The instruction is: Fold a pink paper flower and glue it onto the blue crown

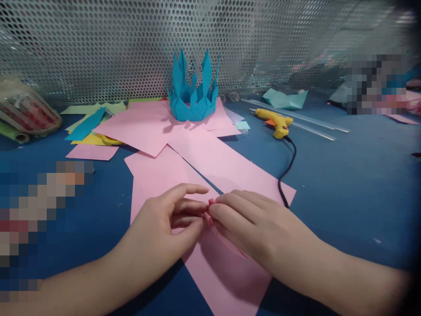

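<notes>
Pink fold [210, 210] is mostly hidden by right hand [253, 224].

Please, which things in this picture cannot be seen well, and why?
Head view:
- pink fold: mostly covered by left hand and right hand; shape unclear.
- black cord: its end vanishes at the right hand.
- plastic packet: cut by the left edge, blurred.
- pixelated patch lower left, another upper right: contents unreadable.

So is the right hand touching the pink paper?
Touching. The head view shows the right hand resting on the paper, with its fingertips pressed on a small fold and no gap between them.
</notes>
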{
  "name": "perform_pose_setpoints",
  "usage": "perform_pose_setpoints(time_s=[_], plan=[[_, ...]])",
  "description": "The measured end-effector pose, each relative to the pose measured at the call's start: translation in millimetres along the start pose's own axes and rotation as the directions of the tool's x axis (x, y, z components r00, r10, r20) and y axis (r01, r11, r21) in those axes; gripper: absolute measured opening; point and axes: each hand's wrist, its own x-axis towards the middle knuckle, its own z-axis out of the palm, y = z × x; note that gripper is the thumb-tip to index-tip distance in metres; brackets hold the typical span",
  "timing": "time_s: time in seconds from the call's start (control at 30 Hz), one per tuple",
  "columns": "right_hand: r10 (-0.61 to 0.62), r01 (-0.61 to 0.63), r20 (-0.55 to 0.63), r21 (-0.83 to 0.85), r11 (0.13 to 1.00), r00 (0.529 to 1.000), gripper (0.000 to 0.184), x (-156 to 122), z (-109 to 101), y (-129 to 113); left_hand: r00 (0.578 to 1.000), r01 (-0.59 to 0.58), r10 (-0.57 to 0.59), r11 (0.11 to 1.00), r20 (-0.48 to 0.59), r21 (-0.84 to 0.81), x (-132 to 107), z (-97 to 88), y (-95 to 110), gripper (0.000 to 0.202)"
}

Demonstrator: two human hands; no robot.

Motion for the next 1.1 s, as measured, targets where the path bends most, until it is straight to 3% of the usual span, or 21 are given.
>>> perform_pose_setpoints(time_s=[0.23, 0.43, 0.8, 1.1], plan=[[-0.006, 0.008, -0.093, 0.026, 1.0, 0.996, 0.025, 2.9, -5.9, -0.4, 0.999, -0.039, 0.039, 0.999, 0.008, -0.034, -2.9, -0.4, -1.6, 0.035], [0.101, -0.104, 0.034, 0.106, 0.989, 0.994, 0.027, 4.5, -8.6, -5.9, 0.999, -0.033, 0.033, 0.999, 0.003, 0.003, -3.3, 2.3, 0.6, 0.038], [0.128, -0.137, 0.067, 0.157, 0.978, 0.989, 0.025, 2.6, -9.3, -5.8, 0.999, -0.052, 0.051, 0.998, 0.019, 0.031, -3.2, 1.2, 0.8, 0.036], [0.317, -0.278, 0.019, 0.533, 0.8, 0.948, 0.02, 3.6, 3.3, 1.0, 0.999, -0.047, 0.047, 0.999, -0.027, 0.015, -2.7, 1.1, 4.2, 0.031]])
